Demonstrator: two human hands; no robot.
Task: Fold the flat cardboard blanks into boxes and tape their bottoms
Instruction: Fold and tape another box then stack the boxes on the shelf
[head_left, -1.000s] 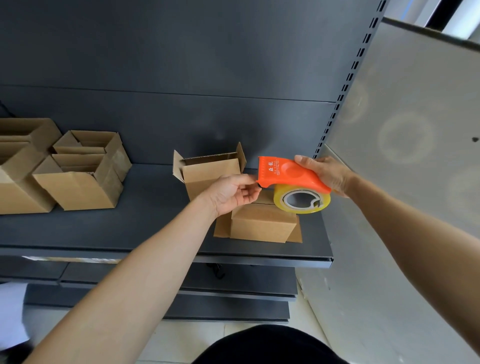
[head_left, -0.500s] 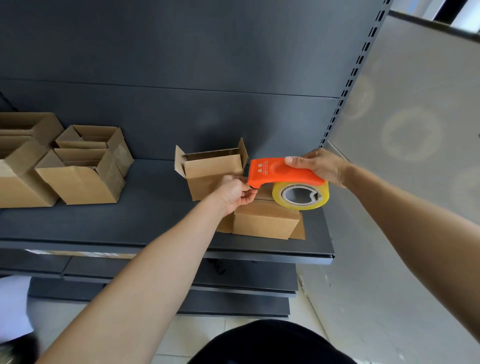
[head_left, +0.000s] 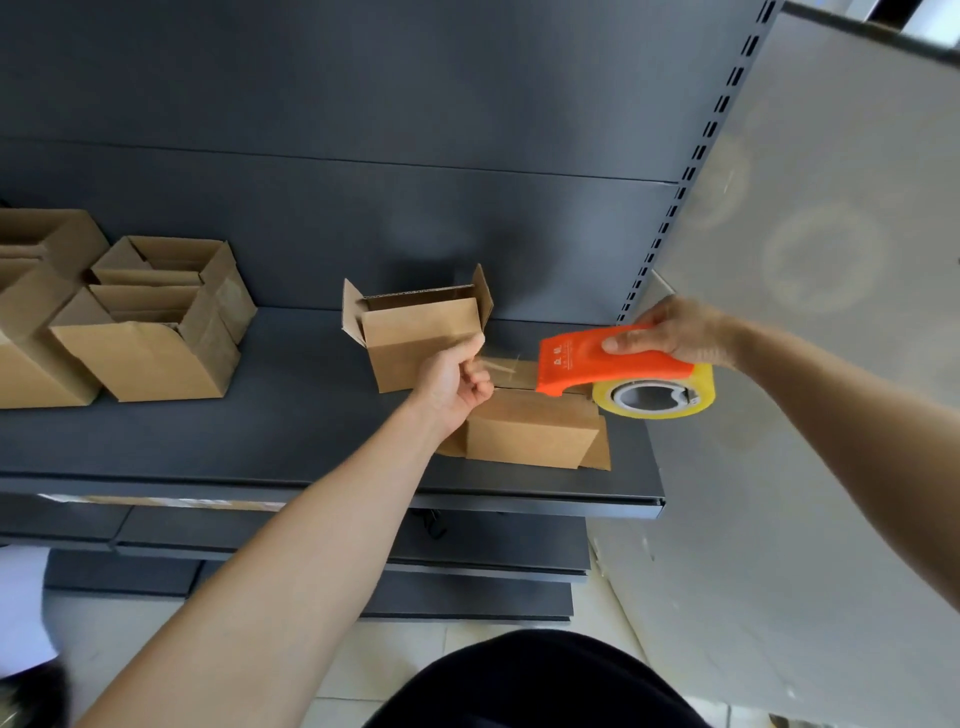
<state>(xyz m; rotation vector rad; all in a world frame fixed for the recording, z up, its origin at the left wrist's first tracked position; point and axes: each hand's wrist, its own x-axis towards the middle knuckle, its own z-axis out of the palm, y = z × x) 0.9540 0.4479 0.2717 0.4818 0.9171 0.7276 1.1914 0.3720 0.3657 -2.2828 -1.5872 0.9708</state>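
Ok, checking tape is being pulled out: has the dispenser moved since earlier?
Yes: the tape dispenser has moved right, away from the upright open box.

Only marking showing: small white print sitting on top face of orange tape dispenser (head_left: 597, 371), toward its front end, just ahead of thumb of right hand (head_left: 675, 332) gripping dispenser's rear. Print appearing as two larger characters over finer line, both blurring too much for reading. Nothing legible showing elsewhere around dispenser.

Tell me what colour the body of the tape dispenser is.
The tape dispenser is bright orange; the head view shows it best.
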